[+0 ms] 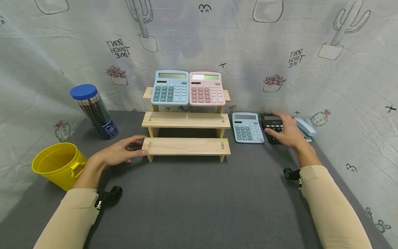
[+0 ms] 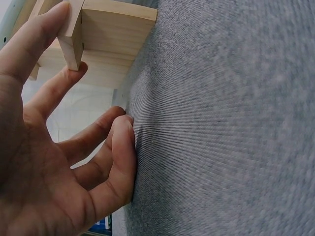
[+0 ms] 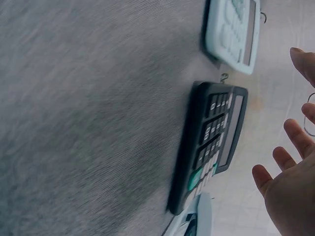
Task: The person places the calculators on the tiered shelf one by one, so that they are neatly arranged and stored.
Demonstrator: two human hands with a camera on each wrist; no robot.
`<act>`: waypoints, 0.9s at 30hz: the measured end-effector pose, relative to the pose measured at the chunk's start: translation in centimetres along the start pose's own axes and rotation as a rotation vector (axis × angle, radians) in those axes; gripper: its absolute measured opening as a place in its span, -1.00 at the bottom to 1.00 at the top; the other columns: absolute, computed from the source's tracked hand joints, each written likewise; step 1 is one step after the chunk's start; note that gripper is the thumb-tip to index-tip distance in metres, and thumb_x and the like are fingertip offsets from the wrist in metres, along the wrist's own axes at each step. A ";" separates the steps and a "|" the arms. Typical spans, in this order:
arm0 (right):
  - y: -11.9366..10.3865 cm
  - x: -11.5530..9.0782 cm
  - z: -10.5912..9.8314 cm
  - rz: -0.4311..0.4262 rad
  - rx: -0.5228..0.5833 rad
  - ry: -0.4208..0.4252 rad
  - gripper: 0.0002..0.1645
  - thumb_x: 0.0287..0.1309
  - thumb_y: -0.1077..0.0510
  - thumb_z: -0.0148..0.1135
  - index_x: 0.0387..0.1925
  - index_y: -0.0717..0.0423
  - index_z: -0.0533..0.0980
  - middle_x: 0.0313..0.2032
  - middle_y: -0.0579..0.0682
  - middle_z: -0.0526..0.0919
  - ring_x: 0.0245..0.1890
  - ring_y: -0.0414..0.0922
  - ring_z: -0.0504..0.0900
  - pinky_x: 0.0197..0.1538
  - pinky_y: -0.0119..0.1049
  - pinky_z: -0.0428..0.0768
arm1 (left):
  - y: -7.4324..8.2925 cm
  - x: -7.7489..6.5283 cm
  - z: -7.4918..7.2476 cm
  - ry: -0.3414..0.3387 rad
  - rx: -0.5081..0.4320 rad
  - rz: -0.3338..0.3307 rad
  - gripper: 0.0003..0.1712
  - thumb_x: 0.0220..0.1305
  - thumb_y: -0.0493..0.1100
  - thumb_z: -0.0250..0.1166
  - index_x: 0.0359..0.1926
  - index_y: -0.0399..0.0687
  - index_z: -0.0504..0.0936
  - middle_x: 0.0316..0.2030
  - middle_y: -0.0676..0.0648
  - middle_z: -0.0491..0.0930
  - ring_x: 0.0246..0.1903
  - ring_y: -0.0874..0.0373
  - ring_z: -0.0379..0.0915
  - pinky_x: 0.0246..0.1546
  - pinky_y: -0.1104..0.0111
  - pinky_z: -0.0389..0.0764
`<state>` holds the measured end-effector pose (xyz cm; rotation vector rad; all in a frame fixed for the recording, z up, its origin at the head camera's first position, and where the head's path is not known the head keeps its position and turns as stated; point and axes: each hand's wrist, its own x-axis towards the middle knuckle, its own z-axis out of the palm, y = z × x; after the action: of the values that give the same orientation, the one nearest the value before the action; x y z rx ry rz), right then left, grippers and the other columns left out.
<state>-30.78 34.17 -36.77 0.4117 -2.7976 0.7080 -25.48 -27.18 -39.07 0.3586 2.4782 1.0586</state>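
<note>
Two beige fabric sleeves [image 1: 335,207], w/ 2 black wrist-worn devices [image 1: 109,195], reach over 1 grey cloth-covered table [image 1: 199,204]. L hand [image 1: 119,151] pinches the near L end of the bottom step of 1 pale wooden 3-step stand [image 1: 186,146], thumb on top, index finger underneath. R hand [image 1: 287,130], fingers spread & holding nothing, is above 1 black rectangular calculator [image 3: 209,142], blocking part of it from the head cam. Just L of R hand: 1 light-blue desk calc [image 1: 248,128]. Just R: 1 light-blue stapler [image 1: 306,127], partly hidden. Beyond & btwn hands, top step: 1 light-blue plastic calc [image 1: 170,87] + 1 pink plastic calc [image 1: 206,88]; 4 calcs total. L of L hand: 1 yellow plastic bucket [image 1: 59,178], partly behind forearm. Beyond L hand: 1 clear cylindrical jar [image 1: 110,129], blue lid, pencils inside, no. unclear.
</note>
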 end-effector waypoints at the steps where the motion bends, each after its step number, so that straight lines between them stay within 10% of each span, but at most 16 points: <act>1: 0.2 -0.1 0.0 0.007 -0.003 -0.006 -0.10 0.30 0.05 0.35 0.49 0.33 0.17 0.41 0.50 0.20 0.41 0.50 0.11 0.36 0.48 0.02 | 0.0 0.0 0.0 0.000 0.000 0.000 -0.04 0.44 0.24 0.26 0.64 0.13 0.01 0.51 -0.42 0.07 0.28 -0.36 0.34 -0.07 0.09 0.68; 27: 3.0 -0.2 0.9 0.233 -0.086 -0.217 0.19 0.27 -0.17 0.37 0.55 0.41 -0.04 0.44 0.61 0.04 0.44 0.54 0.02 0.41 0.47 0.01 | 0.0 0.0 0.0 -0.005 -0.016 -0.012 -0.05 0.42 0.26 0.26 0.63 0.18 0.03 0.52 -0.39 0.07 0.32 -0.38 0.28 -0.06 0.07 0.67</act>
<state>-31.73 36.30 -38.91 0.1558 -3.1038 0.6183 -25.46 -27.20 -39.10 0.3403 2.4631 1.0712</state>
